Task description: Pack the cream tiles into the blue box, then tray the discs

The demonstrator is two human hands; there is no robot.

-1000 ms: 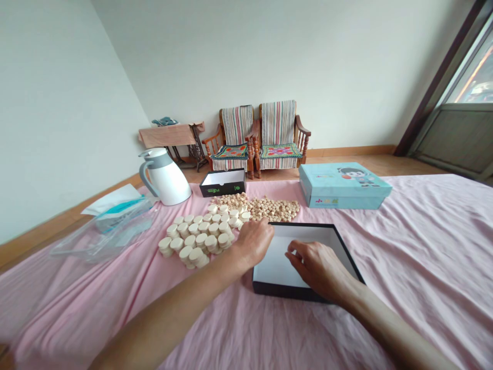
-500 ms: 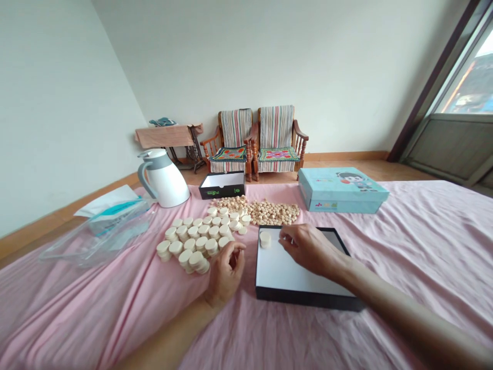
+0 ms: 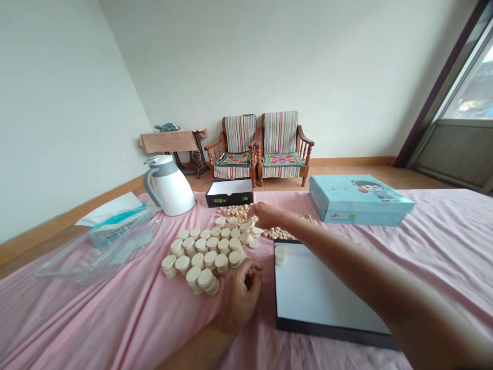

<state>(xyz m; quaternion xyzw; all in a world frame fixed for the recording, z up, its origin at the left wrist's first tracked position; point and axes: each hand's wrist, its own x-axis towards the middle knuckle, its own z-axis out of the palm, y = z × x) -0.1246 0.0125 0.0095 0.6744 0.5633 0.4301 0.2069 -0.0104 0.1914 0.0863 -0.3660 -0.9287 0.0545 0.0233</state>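
Observation:
Stacks of pale round discs [image 3: 210, 257] stand in rows on the pink cloth. My right hand [image 3: 265, 215] reaches over the tray to the far right of these stacks, fingers closed at some tilted discs beside a heap of small tan wooden pieces [image 3: 235, 211]. Near the front right of the stacks is my left hand [image 3: 241, 293], its fingers curled in a loose ring; what they hold, if anything, is hidden. A shallow black-edged tray [image 3: 304, 298] with a white bottom lies under my right forearm, and one short stack of discs [image 3: 281, 255] stands in its far left corner.
Behind the heap sits a small open black box [image 3: 230, 199]. A light blue box [image 3: 362, 200] is at the back right. To the left are a white jug [image 3: 172, 187] with a grey handle and a clear plastic container [image 3: 100, 246]. Two chairs [image 3: 283, 139] stand beyond.
My right hand has left the tray and moved forward and left to the discs near the heap. My left hand stays by the stacks, still curled. The view has shifted slightly.

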